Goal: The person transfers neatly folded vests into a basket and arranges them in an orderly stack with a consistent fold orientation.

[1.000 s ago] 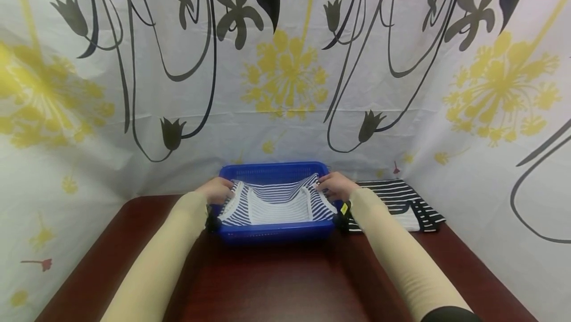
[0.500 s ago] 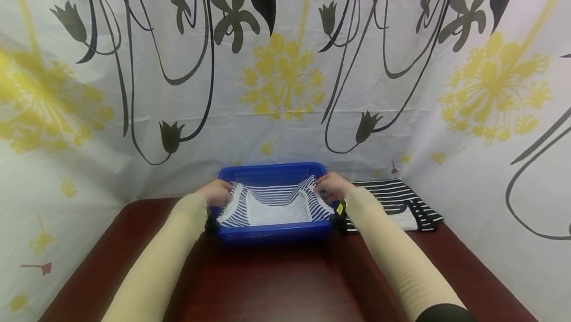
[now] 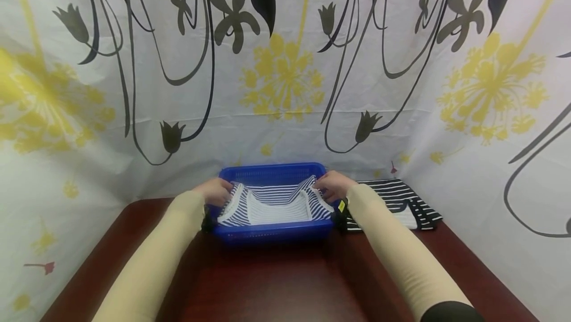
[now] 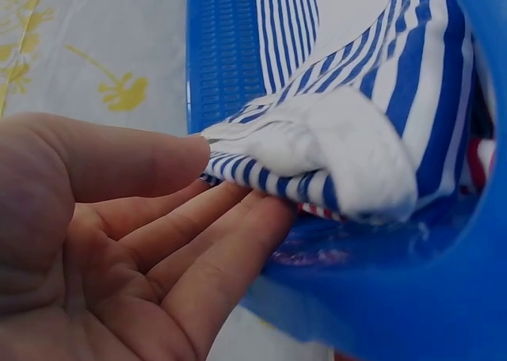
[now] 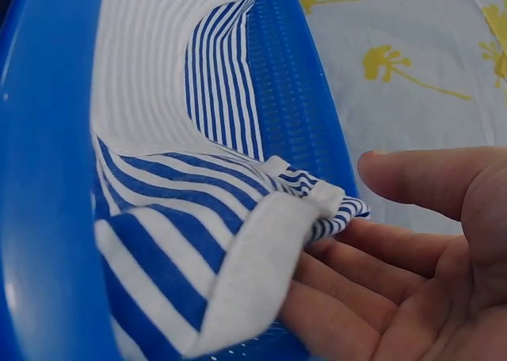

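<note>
Almost nothing has moved since the earlier head frame: backdrop (image 3: 285, 136), basket (image 3: 276, 233) and garment (image 3: 276, 212) have drifted together a little across the view, probably a small head shift, while both hands keep to the garment's two ends. Garment lies spread across the blue basket on the table (image 3: 267, 287), its near edge along the front rim, middle sagging. Left hand (image 3: 215, 191): fingers pinching the end of the cloth, thumb above. Right hand (image 3: 334, 186): fingers extended under the edge, thumb lifted clear, so not pinching. Step in hand, as judged: settling or picking up the garment by its ends; direction not certain. To do it well: match the two sides, either thumb down on the right or grip released on the left, since a one-sided pull would likely skew it. Keep the ends level and clear of the rim; thin-looking knit should fold and catch easily. Appearance: blue and white stripes, broad at the ends, narrow on the far panel; pale centre; white bands (image 5: 253, 282) edging the ends. Red-and-white cloth (image 4: 479, 159) shows beneath it. Black-and-white striped cloth (image 3: 403, 195) lies beside the basket, right.
</note>
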`<state>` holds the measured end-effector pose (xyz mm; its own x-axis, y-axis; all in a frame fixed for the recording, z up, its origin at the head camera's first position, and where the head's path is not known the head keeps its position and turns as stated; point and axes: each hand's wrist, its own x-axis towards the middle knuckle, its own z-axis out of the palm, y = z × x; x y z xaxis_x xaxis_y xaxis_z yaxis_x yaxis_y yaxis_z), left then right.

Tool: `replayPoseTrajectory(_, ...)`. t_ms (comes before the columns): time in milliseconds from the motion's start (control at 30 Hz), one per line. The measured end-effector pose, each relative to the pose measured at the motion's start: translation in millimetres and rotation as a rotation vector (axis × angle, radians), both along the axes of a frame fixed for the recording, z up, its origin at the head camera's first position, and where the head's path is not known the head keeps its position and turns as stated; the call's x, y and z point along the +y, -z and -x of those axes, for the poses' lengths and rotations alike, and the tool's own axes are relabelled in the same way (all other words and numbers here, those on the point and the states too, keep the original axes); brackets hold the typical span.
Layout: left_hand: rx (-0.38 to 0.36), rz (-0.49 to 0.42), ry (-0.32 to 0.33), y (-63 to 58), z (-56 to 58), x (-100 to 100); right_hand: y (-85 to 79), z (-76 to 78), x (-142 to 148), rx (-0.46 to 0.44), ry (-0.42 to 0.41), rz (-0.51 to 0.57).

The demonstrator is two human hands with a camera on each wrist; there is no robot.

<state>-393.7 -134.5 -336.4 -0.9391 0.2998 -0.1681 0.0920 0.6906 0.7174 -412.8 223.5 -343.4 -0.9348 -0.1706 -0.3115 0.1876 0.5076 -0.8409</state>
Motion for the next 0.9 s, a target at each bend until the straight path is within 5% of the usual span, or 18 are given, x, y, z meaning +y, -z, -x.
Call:
replayPoseTrajectory(300,-0.039,-0.028,0.005,-15.0,-5.0,-4,-11.5,-6.7,6,-0.021,-0.039,0.014)
replayPoseTrajectory(567,0.021,0.020,0.002,-23.9,-7.1,-4,-22.3,-11.7,9,-0.053,-0.039,0.048)
replayPoseTrajectory(767,0.082,-0.021,0.006,-29.8,-14.4,11,-29.0,-17.1,7,0.036,0.007,0.005)
replayPoseTrajectory(900,0.083,-0.015,0.020,-28.7,-19.8,22,-23.5,-17.3,-1,0.070,0.007,0.081)
